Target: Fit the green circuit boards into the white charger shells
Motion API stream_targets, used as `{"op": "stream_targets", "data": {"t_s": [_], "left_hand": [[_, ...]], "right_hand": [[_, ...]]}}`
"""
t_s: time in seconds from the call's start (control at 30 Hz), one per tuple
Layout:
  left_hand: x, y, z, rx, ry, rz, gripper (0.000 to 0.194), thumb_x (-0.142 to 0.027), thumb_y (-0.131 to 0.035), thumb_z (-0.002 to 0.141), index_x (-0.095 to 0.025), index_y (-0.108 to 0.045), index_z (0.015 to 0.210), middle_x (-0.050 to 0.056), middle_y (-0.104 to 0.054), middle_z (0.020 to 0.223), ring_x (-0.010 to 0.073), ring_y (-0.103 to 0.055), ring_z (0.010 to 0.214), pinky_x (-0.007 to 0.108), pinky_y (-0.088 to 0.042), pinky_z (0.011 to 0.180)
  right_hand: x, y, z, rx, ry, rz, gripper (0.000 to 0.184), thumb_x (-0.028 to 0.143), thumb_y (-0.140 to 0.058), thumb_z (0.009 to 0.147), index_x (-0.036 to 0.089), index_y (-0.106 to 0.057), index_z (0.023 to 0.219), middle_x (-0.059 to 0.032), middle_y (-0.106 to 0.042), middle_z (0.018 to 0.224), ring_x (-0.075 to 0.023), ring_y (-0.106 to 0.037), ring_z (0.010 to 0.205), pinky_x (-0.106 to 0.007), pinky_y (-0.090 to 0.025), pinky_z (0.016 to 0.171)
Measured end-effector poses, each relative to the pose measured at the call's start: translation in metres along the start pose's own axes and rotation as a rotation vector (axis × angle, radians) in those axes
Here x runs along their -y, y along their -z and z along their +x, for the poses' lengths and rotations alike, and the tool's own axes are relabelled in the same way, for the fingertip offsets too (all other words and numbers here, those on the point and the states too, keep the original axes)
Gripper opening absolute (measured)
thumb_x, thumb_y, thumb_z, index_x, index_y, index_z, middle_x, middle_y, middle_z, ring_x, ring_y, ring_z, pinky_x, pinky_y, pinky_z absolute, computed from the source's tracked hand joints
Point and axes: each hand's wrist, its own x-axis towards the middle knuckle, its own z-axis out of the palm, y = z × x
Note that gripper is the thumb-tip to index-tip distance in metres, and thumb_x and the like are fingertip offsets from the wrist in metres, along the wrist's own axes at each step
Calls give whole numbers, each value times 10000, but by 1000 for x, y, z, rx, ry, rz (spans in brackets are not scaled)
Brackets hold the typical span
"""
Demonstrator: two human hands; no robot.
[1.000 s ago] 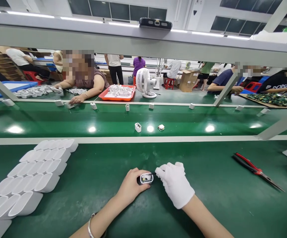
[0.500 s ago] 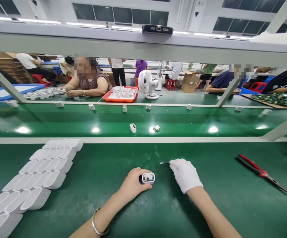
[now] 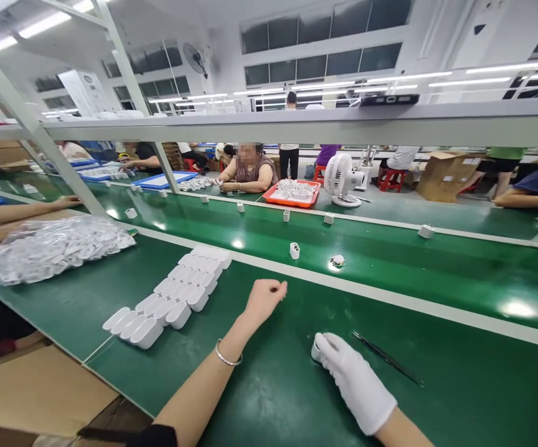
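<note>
My bare left hand point(image 3: 263, 302) hovers over the green bench with its fingers curled together, and nothing shows in it. It is between the rows of white charger housings point(image 3: 187, 273) and the conveyor belt. My right hand point(image 3: 350, 379), in a white glove, grips a white charger housing point(image 3: 316, 349) low over the bench; the fingers cover most of it. Beside that hand, black tweezers point(image 3: 387, 358) lie on the bench. On the green belt ahead stand an open white housing point(image 3: 295, 251) and a small circuit board with a white part point(image 3: 337, 261).
A plastic bag of white parts point(image 3: 59, 245) lies at the left, close to another person's arms point(image 3: 22, 214). Beyond the belt are an orange tray point(image 3: 313, 200) and a white fan point(image 3: 340, 177). A shelf beam point(image 3: 259, 130) crosses above; a cardboard box point(image 3: 40, 397) stands below left.
The view has swung left. My left hand has let go of the charger housing and moved away; my right hand now grips a housing, and the tweezers it held lie on the bench.
</note>
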Motion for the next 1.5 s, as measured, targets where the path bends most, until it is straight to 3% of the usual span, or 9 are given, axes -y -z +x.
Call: {"op": "stream_targets", "data": {"t_s": [0.13, 0.2, 0.33, 0.57, 0.73, 1.0, 1.13, 1.27, 1.5], "left_hand": [[23, 31, 22, -172, 75, 130, 302, -150, -422, 853, -143, -612, 1088, 80, -665, 979, 218, -599, 885, 347, -420, 825], [38, 44, 31, -271, 113, 209, 415, -92, -417, 829, -104, -507, 1234, 171, -556, 1201, 316, -471, 1127, 500, -297, 956], [71, 54, 42, -496, 212, 629, 340, -108, -445, 821, -6, -558, 1125, 295, -356, 1341, 427, -280, 1245, 626, -171, 955], [109, 49, 48, -519, 164, 832, 274, -39, -380, 811, -83, -650, 834, 228, -557, 1078, 379, -458, 1055, 542, -328, 810], [111, 39, 45, -477, 38, 584, 220, -181, -425, 844, -116, -636, 844, 201, -507, 1228, 403, -411, 1127, 594, -289, 873], [87, -8, 46, -140, -187, 123, 222, -387, -465, 836, -196, -577, 848, 49, -632, 876, 196, -586, 747, 298, -477, 679], [79, -21, 41, -55, -207, -32, 307, -413, -459, 847, -200, -515, 1060, 58, -610, 993, 178, -579, 743, 290, -483, 667], [80, -24, 40, -29, -182, -138, 463, -432, -466, 843, -185, -427, 1233, 69, -596, 1010, 178, -577, 740, 305, -484, 701], [90, -27, 41, -14, -161, -152, 552, -464, -438, 862, -176, -341, 1322, 69, -576, 1021, 183, -564, 755, 329, -473, 750]], "right_hand": [[-60, 30, 60, -115, -162, 133, 362, 297, -279, 956, 229, -454, 1266, -91, -610, 1044, -185, -604, 898, -264, -461, 762], [-101, 46, 88, -177, -446, 72, 444, 319, -310, 943, 213, -301, 1374, -119, -573, 1138, -218, -579, 974, -303, -451, 792], [-150, 53, 116, -44, -758, -138, 581, 207, -446, 848, 208, -270, 1402, -170, -512, 1208, -278, -565, 960, -384, -445, 757], [-90, 6, 175, 7, -329, -301, 697, 263, -487, 822, 227, -158, 1435, -147, -182, 1462, -351, -224, 1273, -463, -312, 930], [-73, -20, 225, 171, -316, -199, 433, 293, -489, 835, 260, -477, 1267, -102, -487, 1249, -242, -482, 1082, -323, -398, 801], [-49, -8, 157, 218, -275, -45, 214, 391, -633, 704, 225, -684, 829, -61, -633, 843, -228, -581, 807, -280, -393, 663], [-64, 10, 117, 93, -326, 77, 309, 409, -608, 745, 264, -641, 1016, -50, -580, 1102, -226, -521, 1004, -284, -374, 809], [-102, 16, 124, -116, -557, 205, 434, 257, -527, 818, 246, -483, 1249, -126, -413, 1307, -283, -421, 1141, -381, -321, 886], [-131, 8, 154, -268, -664, 732, 287, 342, -546, 856, 185, -573, 1095, -58, -584, 964, -194, -551, 899, -343, -425, 786]]}}
